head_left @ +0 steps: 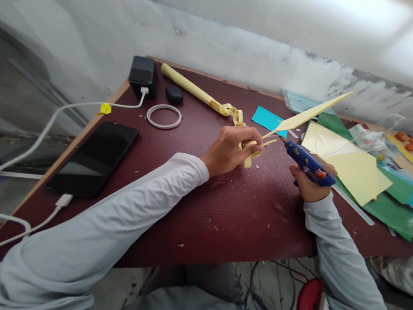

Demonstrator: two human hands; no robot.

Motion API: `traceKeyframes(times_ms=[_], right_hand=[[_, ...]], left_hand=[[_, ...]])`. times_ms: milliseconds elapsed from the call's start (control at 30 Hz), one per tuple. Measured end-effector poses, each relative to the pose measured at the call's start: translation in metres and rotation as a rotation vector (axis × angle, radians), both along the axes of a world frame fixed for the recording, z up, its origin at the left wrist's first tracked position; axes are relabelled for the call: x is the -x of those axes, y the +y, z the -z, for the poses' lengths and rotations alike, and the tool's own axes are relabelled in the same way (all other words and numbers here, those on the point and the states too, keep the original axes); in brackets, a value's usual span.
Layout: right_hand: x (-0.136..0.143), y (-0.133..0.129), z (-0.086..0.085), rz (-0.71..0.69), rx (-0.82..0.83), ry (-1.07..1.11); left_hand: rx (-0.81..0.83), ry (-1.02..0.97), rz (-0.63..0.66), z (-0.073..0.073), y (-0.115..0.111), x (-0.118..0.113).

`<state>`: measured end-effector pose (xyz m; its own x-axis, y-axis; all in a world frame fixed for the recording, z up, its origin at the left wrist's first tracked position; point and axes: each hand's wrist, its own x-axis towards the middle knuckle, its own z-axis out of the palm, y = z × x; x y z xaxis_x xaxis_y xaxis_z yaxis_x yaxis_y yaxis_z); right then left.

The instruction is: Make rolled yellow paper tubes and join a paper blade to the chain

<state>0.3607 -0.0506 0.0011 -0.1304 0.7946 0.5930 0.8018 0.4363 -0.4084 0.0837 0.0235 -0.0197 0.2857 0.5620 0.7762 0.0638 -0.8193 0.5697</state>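
Observation:
My left hand (231,150) is closed around curled yellow paper strips, above the middle of the dark red table (229,217). From its fingertips a long pointed yellow paper piece (308,114) rises up and to the right. My right hand (312,182) grips a blue glue gun (306,161), its nozzle pointing left, close to the base of the pointed piece. Whether the nozzle touches the paper I cannot tell. A rolled yellow paper tube (188,84) with curled strips at its end lies behind my left hand. A bright blue paper piece (266,119) lies beyond my hands.
On the left are a black phone (94,159) with a white cable (45,126), a black charger box (142,74), a small black case (174,94) and a white ring (164,116). Yellow sheets (363,175), green sheets (390,211) and a ruler (353,205) lie right.

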Motion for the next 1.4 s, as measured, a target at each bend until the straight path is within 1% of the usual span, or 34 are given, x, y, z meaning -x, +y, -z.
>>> traceKeyframes(times_ms=[100, 200, 267, 300, 333, 367, 433, 467, 533, 567, 633, 667, 733, 800, 833, 900, 1033, 1167, 1300, 1400], right_hand=[[-0.010, -0.002, -0.008, 0.135, -0.032, -0.237], [-0.029, 0.003, -0.005, 0.228, 0.100, -0.548], [-0.047, 0.008, -0.002, 0.300, 0.252, -0.674], [-0.058, 0.010, -0.002, 0.293, 0.335, -0.696], [-0.067, 0.012, -0.003, 0.247, 0.413, -0.693], [-0.076, 0.013, -0.007, 0.170, 0.478, -0.680], [-0.086, 0.012, -0.020, 0.023, 0.547, -0.638], [-0.085, 0.009, -0.028, -0.015, 0.542, -0.598], [-0.071, 0.002, -0.043, 0.001, 0.466, -0.439], [-0.057, -0.001, -0.048, 0.021, 0.408, -0.299], [-0.022, -0.004, -0.053, -0.010, 0.372, -0.040], [-0.002, -0.004, -0.053, -0.038, 0.358, 0.064], [0.034, 0.002, -0.047, -0.078, 0.339, 0.193], [0.060, 0.010, -0.037, -0.123, 0.299, 0.266], [0.067, 0.015, -0.033, -0.136, 0.304, 0.296], [0.075, 0.022, -0.024, -0.166, 0.316, 0.345], [0.074, 0.023, -0.013, -0.177, 0.344, 0.427], [0.076, 0.019, -0.007, -0.169, 0.357, 0.514], [0.080, 0.020, -0.002, -0.172, 0.358, 0.588], [0.082, 0.021, 0.001, -0.192, 0.364, 0.642]], left_hand=[[0.055, -0.011, 0.004, -0.002, 0.000, 0.001], [0.109, -0.010, 0.001, -0.005, -0.002, 0.002], [0.128, -0.010, -0.011, -0.006, -0.003, 0.002], [0.136, -0.010, -0.015, -0.007, -0.003, 0.002], [0.144, -0.012, -0.019, -0.007, -0.004, 0.002], [0.152, -0.015, -0.020, -0.007, -0.004, 0.001], [0.168, -0.023, -0.017, -0.007, -0.004, 0.000], [0.175, -0.029, -0.012, -0.007, -0.004, 0.000], [0.191, -0.050, -0.001, -0.007, -0.006, -0.002], [0.202, -0.060, 0.008, -0.007, -0.007, -0.003], [0.225, -0.081, 0.025, -0.008, -0.009, -0.004], [0.233, -0.087, 0.032, -0.008, -0.010, -0.005], [0.238, -0.092, 0.037, -0.008, -0.012, -0.005], [0.227, -0.100, 0.036, -0.008, -0.012, -0.006], [0.220, -0.103, 0.039, -0.007, -0.012, -0.006], [0.204, -0.107, 0.043, -0.007, -0.012, -0.006], [0.175, -0.088, 0.036, -0.006, -0.013, -0.007], [0.167, -0.069, 0.029, -0.004, -0.013, -0.007], [0.173, -0.072, 0.053, -0.002, -0.011, -0.007], [0.177, -0.078, 0.075, -0.003, -0.011, -0.007]])
